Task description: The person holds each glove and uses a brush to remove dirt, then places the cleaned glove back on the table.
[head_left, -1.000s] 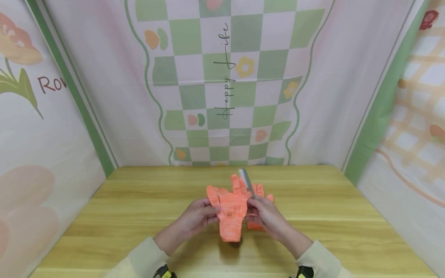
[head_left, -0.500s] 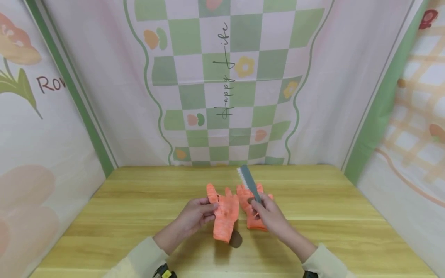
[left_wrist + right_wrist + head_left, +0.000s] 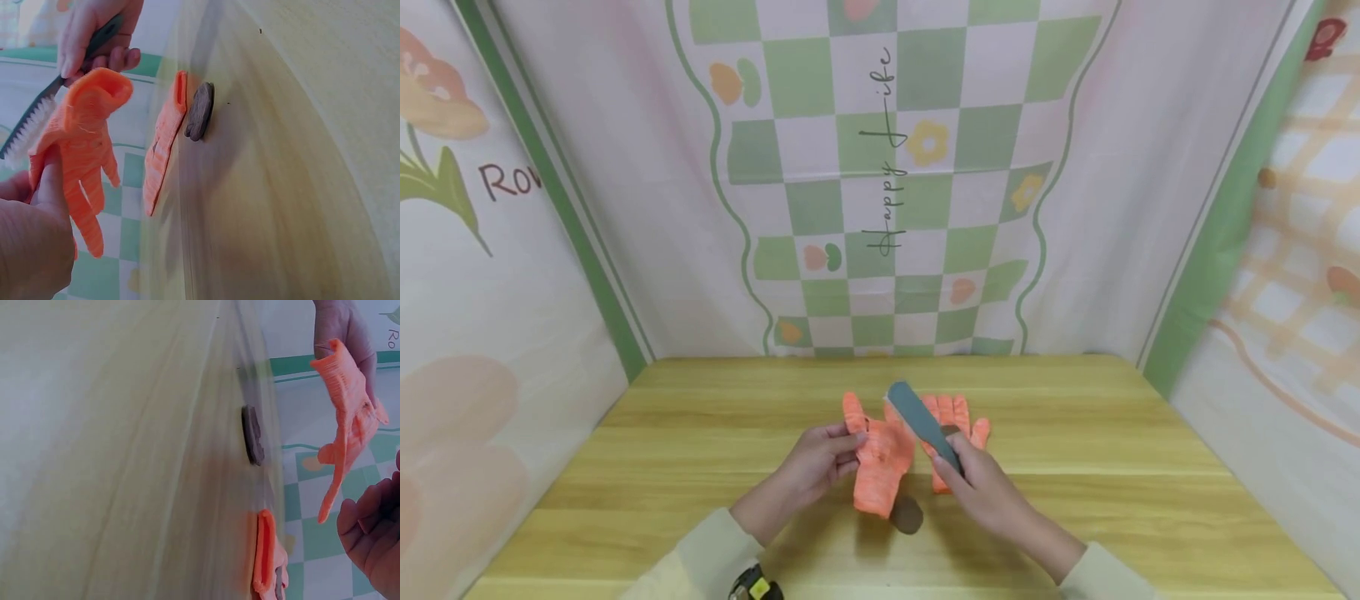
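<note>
My left hand (image 3: 812,467) pinches an orange knitted glove (image 3: 878,471) by its edge near the thumb and holds it above the table. A small brownish mark shows on the glove. My right hand (image 3: 988,487) grips a brush (image 3: 917,415) by its grey-blue handle, its back up in the head view. In the left wrist view, white bristles (image 3: 36,128) face the raised glove; contact is unclear. Another orange glove (image 3: 946,410) lies flat on the table behind my right hand, partly hidden, with a dark brown piece (image 3: 950,431) on it.
A flat, roundish dark brown piece (image 3: 907,516) lies on the wooden table (image 3: 700,433), below the raised glove's cuff. Printed curtains (image 3: 880,200) stand behind the table and at both sides.
My right hand drew away from the raised glove's right side, then turned the brush and brought it back left over the glove. The glove shifted slightly left, uncovering the brown piece on the table.
</note>
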